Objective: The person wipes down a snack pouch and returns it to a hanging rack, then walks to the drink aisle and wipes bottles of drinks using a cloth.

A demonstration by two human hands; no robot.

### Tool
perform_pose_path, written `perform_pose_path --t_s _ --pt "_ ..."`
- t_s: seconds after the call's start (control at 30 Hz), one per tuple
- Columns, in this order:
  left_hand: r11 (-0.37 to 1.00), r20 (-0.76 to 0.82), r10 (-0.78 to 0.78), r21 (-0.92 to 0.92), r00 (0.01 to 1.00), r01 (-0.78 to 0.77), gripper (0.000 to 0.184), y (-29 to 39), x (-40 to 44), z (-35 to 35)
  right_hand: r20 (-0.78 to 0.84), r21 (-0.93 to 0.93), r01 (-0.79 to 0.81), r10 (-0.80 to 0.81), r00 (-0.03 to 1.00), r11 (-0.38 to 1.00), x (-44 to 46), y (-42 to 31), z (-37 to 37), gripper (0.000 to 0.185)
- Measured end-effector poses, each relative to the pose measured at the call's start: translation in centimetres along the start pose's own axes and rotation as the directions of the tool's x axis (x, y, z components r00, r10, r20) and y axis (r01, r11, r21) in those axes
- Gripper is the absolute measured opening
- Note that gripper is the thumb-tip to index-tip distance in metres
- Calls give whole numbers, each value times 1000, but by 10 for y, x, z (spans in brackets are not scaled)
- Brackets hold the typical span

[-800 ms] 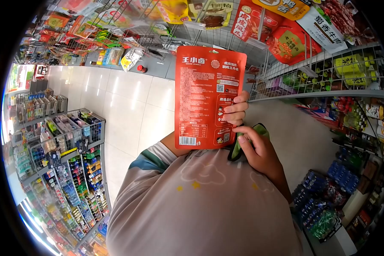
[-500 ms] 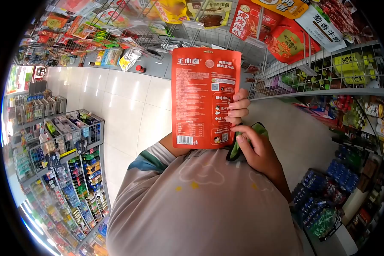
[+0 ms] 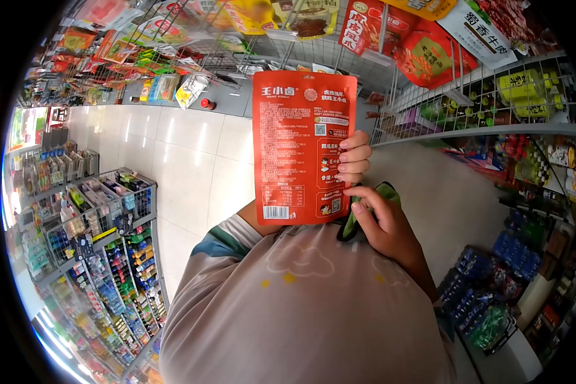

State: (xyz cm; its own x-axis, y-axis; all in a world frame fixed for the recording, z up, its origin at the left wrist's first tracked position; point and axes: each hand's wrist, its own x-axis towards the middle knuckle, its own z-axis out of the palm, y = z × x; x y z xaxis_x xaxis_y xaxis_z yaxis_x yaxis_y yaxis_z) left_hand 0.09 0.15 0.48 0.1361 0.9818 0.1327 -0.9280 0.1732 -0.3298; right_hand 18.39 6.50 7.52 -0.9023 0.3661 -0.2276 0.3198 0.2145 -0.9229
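Glossy tiled floor (image 3: 192,144), flat red pouch (image 3: 301,153), curled hands (image 3: 384,221)

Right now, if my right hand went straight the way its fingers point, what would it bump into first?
The red packet, near its lower right edge. Your right hand looks already at it, though from this one view I can't be sure how deep.

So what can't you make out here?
All in the head view:
Most of the left hand: hidden behind the red pouch.
The pouch's other side: faces away.
Its fine print: too small.
The green-and-black item's full shape: partly covered by the right hand.
Outermost shelf goods: cut off by the dark rim.
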Motion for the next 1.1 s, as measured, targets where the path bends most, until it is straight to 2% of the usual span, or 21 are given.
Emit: perform_pose_path --t_s 0.1,0.2,0.27,0.4,0.47,0.5,0.57,0.6,0.63,0.67,0.7,0.73,0.77,0.8,0.83,0.9,0.93,0.97,1.03,1.1 --pt "1000 -28 17 13 999 -17 21 -2 0 3 -16 5 16 -16 1000 1000 0 -1 -1 25" --pt "1000 27 5 -27 1000 -5 20 -1 0 4 32 -10 -38 38 999 999 0 -2 -3 25" --pt "999 -78 30 -26 997 -32 20 -2 -4 13 6 6 -22 22 1000 1000 0 -2 -2 25" --pt "1000 -72 11 -8 997 -12 19 1 -7 8 45 31 -82 81 996 996 1 -8 -6 24" --pt "988 -255 156 61 954 -145 20 3 -13 2 45 58 -87 84 995 994 0 -9 -5 24" --pt "988 -256 153 62 955 -142 20 6 -13 5 42 59 -87 84 996 994 0 -6 -7 24" --pt "906 -301 279 396 912 -147 21 22 -5 11 104 64 31 -37 994 997 1 4 -13 35" --pt "866 -135 161 494 978 -74 21 51 -9 -23 101 64 30 -36 994 998 -1 6 -13 35" --pt "831 -202 224 551 953 -79 26 55 -8 -13 31 116 76 -80 996 990 -3 8 -13 41" --pt "713 -323 430 695 843 -98 30 49 -5 -5 -41 163 125 -120 992 979 -4 9 -12 48" --pt "573 -383 627 817 679 -67 37 33 10 27 -42 163 125 -119 992 979 -3 11 -11 48" --pt "517 -375 709 852 598 -78 47 29 17 33 -45 294 89 -80 996 951 -2 11 -10 54" --pt "519 -377 707 851 599 -77 47 31 15 33 -43 420 54 -39 998 906 0 12 -8 60" --pt "478 -365 682 878 634 -9 45 35 10 34 -80 427 42 -9 997 903 2 8 -8 49" --pt "431 -355 654 900 668 56 44 38 6 35 -81 428 40 -6 997 903 3 10 -7 49" --pt "421 -366 629 902 686 95 39 35 1 43 -100 646 -176 311 945 742 4 17 -3 36" --pt "409 -377 603 903 702 133 38 32 -1 48 -99 717 -164 332 938 678 6 16 -4 28" --pt "397 -389 577 902 718 170 40 32 -3 50 -98 715 -167 334 937 679 7 17 -5 28" --pt "453 -394 522 880 757 145 41 34 -7 51 -119 759 -153 366 923 633 7 21 -8 29" --pt "573 -417 426 811 803 117 47 30 -9 54 -117 740 -150 345 931 656 4 31 -10 30"
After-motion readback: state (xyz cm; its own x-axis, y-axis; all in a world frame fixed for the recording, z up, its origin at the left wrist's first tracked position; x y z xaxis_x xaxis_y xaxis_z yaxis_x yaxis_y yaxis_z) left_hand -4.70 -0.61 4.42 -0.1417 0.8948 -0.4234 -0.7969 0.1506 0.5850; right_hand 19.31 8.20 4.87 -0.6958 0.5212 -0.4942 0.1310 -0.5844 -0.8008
